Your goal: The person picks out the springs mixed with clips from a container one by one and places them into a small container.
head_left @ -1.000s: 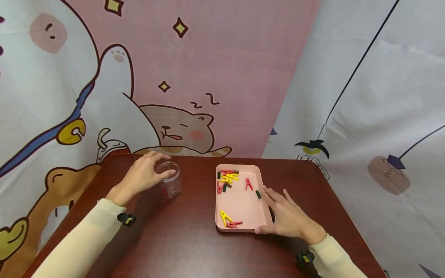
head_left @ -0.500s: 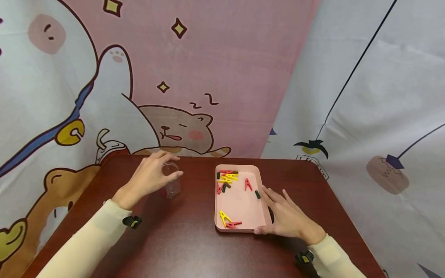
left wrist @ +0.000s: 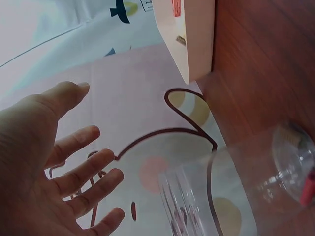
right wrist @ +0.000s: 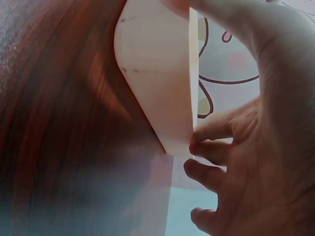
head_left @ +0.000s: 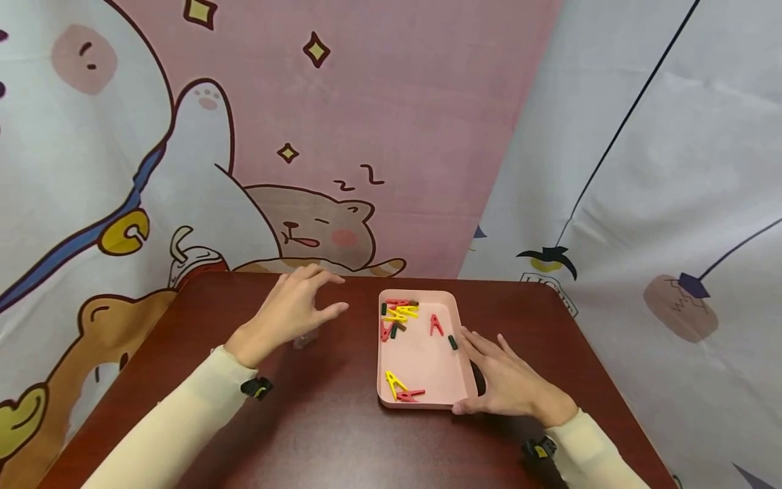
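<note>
My left hand (head_left: 290, 314) is in the air above the table, thumb and fingers spread, holding nothing. Behind and below it stands a clear jar (head_left: 305, 338), mostly hidden in the head view. In the left wrist view, the jar (left wrist: 290, 172) has something red inside near its base. My right hand (head_left: 510, 377) rests against the right side of a pink tray (head_left: 427, 367), fingertips at the rim and thumb at the near corner. Inside the tray lie yellow clothespins (head_left: 394, 385), red clothespins (head_left: 436, 325) and small dark green pieces (head_left: 453, 342), some heaped at the far left.
The brown table (head_left: 342, 435) ends at a far edge just beyond the jar and tray. Behind it hangs a cloth (head_left: 427, 136) printed with cartoon animals. A small brown piece (head_left: 400, 327) also lies in the tray.
My left hand has moved right, away from the jar and toward the tray, and now covers most of the jar in the head view. My right hand stays at the tray.
</note>
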